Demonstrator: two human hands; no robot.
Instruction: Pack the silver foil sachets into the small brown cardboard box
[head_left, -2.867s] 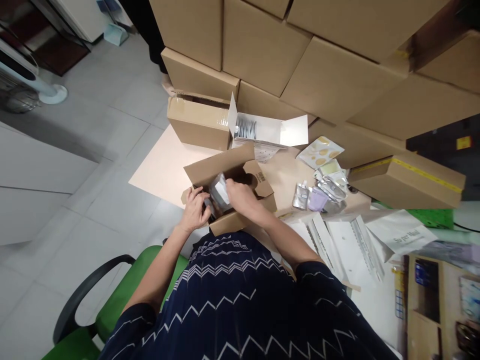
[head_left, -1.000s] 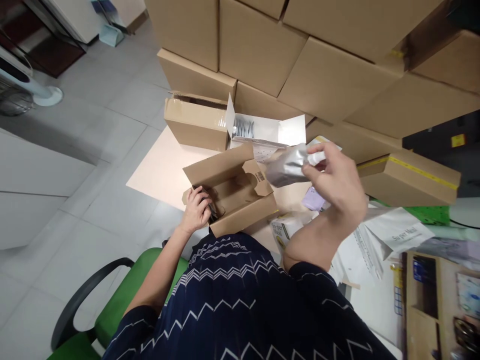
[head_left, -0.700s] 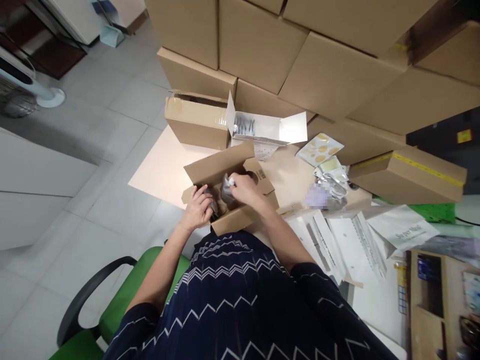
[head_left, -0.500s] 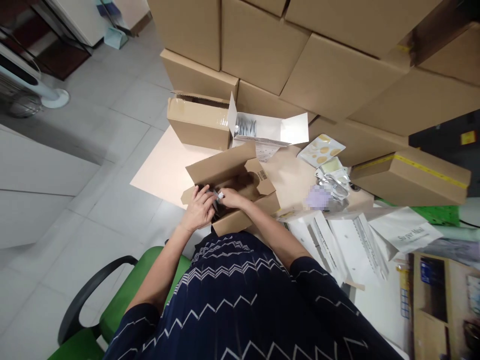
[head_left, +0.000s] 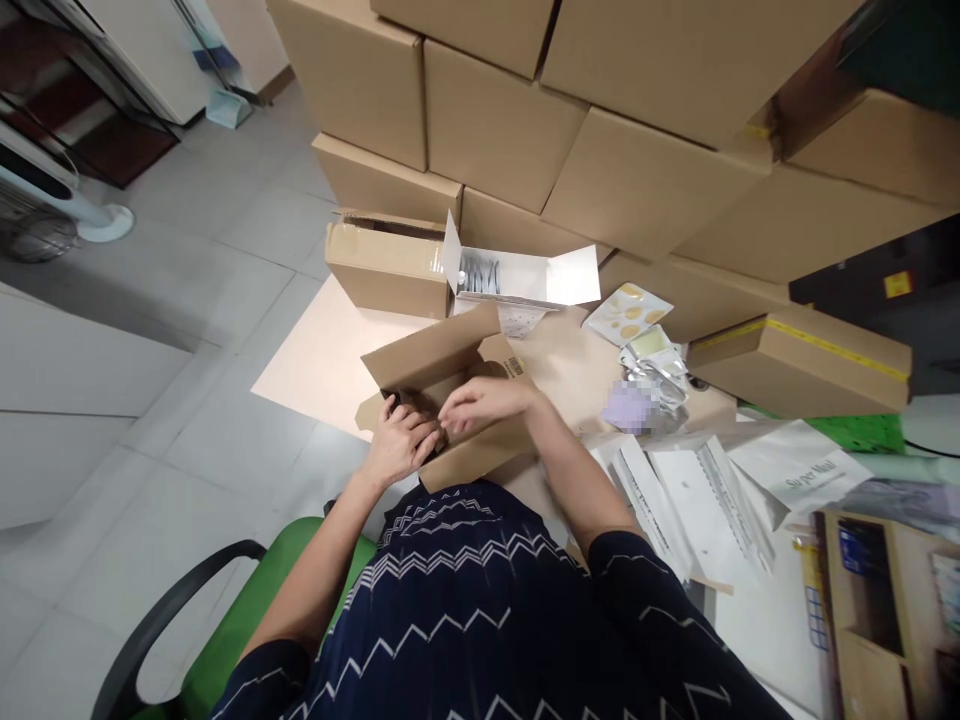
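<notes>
Both hands are at the small open carton (head_left: 450,400) at the near desk (head_left: 330,350) edge. The left hand (head_left: 401,445) sits at the carton's left end, fingers curled down into it; whether it grips anything inside cannot be told. The right hand (head_left: 487,398) lies over the middle of the opening, fingers loosely extended toward the left hand, with nothing visible in its hold. The carton's flaps stand open, and its contents are hidden by the hands.

Judgement: packing is part done. Further foil pouches (head_left: 652,365) lie in a loose heap on the desk to the right, well apart from the carton, beside a blurred purple item (head_left: 626,408). A white box (head_left: 517,278) of silver sachets stands open behind the carton. Flat white mailers (head_left: 690,490) lie at right. Closing the flaps remains.
</notes>
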